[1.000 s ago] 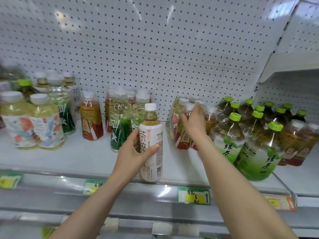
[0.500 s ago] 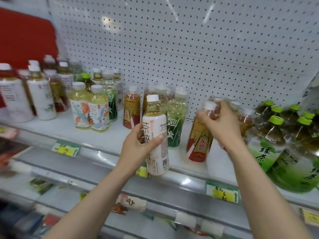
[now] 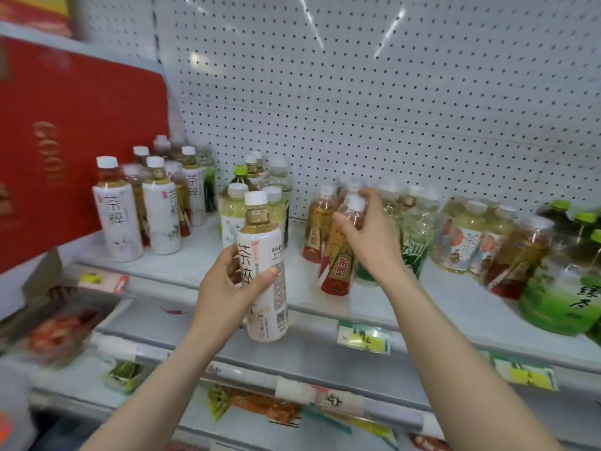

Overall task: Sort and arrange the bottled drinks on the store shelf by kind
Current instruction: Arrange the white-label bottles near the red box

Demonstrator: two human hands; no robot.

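Observation:
My left hand (image 3: 224,288) grips a white-labelled tea bottle (image 3: 265,271) with a white cap, held upright in front of the shelf edge. My right hand (image 3: 370,242) holds a red-and-gold labelled amber bottle (image 3: 338,265) by its neck, tilted, its base at the white shelf (image 3: 201,265). A matching red-and-gold bottle (image 3: 317,222) stands just behind it. Several more white-labelled tea bottles (image 3: 117,209) stand at the shelf's left end.
Pale yellow floral-label bottles (image 3: 461,239) and green-capped green tea bottles (image 3: 562,288) fill the right side. Clear green-label bottles (image 3: 413,242) stand behind my right hand. A red box (image 3: 65,141) sits at the left. Price tags (image 3: 364,336) line the shelf rail.
The view has swung left, bringing the red box and white-labelled bottles into sight. My right hand has carried the red-and-gold bottle leftward. My left hand keeps the same hold on its bottle.

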